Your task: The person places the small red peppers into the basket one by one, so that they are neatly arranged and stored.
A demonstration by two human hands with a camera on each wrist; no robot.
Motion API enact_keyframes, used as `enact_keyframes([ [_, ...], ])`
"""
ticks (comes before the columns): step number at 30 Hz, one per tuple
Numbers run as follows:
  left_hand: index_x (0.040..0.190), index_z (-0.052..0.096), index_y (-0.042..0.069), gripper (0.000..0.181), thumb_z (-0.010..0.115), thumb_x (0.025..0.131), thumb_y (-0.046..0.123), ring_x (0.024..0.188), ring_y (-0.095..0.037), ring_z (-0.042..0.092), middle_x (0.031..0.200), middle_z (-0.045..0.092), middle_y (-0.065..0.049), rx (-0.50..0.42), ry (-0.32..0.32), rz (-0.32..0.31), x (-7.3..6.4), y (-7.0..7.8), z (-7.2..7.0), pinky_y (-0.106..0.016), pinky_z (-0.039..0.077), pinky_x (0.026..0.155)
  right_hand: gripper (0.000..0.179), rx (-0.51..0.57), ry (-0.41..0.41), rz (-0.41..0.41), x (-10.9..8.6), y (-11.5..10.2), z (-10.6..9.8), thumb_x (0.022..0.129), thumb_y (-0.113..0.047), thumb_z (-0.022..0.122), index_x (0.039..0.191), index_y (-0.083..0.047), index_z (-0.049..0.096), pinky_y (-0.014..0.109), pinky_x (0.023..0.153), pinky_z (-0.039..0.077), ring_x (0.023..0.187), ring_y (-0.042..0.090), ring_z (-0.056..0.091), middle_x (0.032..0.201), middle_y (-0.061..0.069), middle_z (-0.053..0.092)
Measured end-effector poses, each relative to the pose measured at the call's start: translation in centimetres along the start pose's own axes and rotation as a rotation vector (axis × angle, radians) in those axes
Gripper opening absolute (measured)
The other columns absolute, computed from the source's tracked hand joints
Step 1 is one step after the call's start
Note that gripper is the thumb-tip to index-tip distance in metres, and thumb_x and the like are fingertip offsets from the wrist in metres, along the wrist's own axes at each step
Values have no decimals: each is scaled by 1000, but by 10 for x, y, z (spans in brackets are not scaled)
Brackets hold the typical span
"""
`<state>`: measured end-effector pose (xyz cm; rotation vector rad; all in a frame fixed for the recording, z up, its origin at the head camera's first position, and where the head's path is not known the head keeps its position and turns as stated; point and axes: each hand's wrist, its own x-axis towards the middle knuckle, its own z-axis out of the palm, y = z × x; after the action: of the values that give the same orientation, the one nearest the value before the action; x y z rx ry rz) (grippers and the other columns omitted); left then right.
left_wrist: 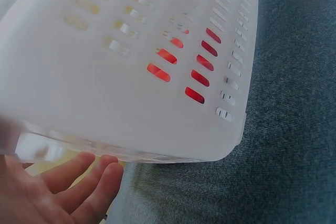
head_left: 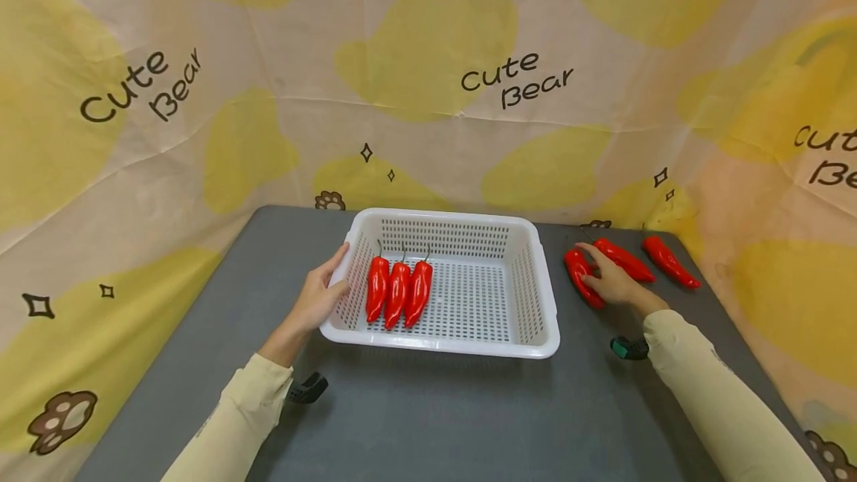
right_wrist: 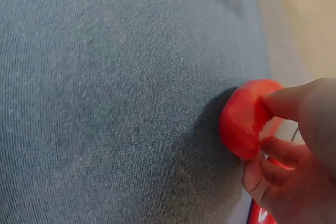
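A white plastic basket (head_left: 442, 346) with slotted walls sits in the middle of the table. My left hand (head_left: 318, 299) grips its left rim; in the left wrist view several fingertips (left_wrist: 105, 179) show beside the basket wall (left_wrist: 94, 98). Inside, at the left, three red chili peppers (head_left: 398, 292) lie side by side with their stems toward the back. Right of the basket, my right hand (head_left: 612, 281) pinches another red chili pepper (head_left: 574, 265) between thumb and fingers. In the right wrist view that pepper (right_wrist: 241, 119) is close over the table, its far part hidden by the fingers.
Two more red chili peppers lie on the grey table (head_left: 435, 415) at the back right: one pepper (head_left: 626, 259) just beyond my right hand, the other pepper (head_left: 669, 262) near the table's right edge. A printed cloth (head_left: 415, 147) hangs round the back and sides.
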<state>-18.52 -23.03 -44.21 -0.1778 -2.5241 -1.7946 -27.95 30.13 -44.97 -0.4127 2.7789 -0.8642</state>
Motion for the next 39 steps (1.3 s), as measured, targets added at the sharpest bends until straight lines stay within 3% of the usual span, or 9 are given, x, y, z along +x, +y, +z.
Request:
enact_keyframes([
  [11,161,26,13,73,46,92,-4,120,-47,58,162,34,-23,15,0,-17,-1,3,-1,-57,58,88,60,25,70,-24,2,-2,-11,100,-9,53,153,1,28,73,103,40,122,56,46,144,40,39],
  [13,161,26,14,73,46,93,-3,119,-47,59,161,34,-24,9,1,-19,-1,3,-1,-57,59,87,60,47,87,-12,1,-4,-15,101,-11,53,154,0,27,66,97,48,118,54,49,142,39,40],
  [16,161,26,15,74,45,92,-4,119,-47,59,161,35,-24,1,-2,-29,-2,2,-1,-57,58,88,59,115,107,5,-2,-6,-19,102,-13,50,154,0,24,45,79,58,106,46,55,136,38,42],
  [19,161,26,15,74,45,92,-4,120,-47,58,161,34,-23,-4,-3,-32,-2,2,-1,-57,58,89,59,192,117,-5,-3,-10,-23,103,-12,48,154,3,21,28,63,55,92,34,59,132,39,42],
  [21,161,26,14,74,45,92,-4,121,-47,57,162,34,-23,-8,-3,-31,-2,2,0,-57,57,90,60,234,120,-11,-3,-14,-27,104,-11,47,154,5,20,25,61,55,88,29,60,132,41,42],
  [32,161,25,14,75,44,92,-5,123,-47,55,163,32,-23,-7,1,-36,-3,5,-2,-58,57,91,70,323,159,-19,-5,-51,-48,103,-16,53,160,-5,14,16,72,54,114,46,51,143,39,34],
  [36,162,25,15,74,45,93,-3,121,-49,57,162,34,-24,3,2,-41,-3,6,-2,-58,57,89,69,383,165,-77,-5,-71,-51,102,-14,53,160,-7,15,15,74,54,115,40,50,147,38,34],
  [39,162,24,16,75,45,93,-3,122,-48,57,162,33,-23,2,-4,-42,-3,6,-1,-58,57,89,68,418,177,-130,-3,-85,-51,102,-12,54,159,-8,17,16,74,55,108,27,53,149,37,36],
])
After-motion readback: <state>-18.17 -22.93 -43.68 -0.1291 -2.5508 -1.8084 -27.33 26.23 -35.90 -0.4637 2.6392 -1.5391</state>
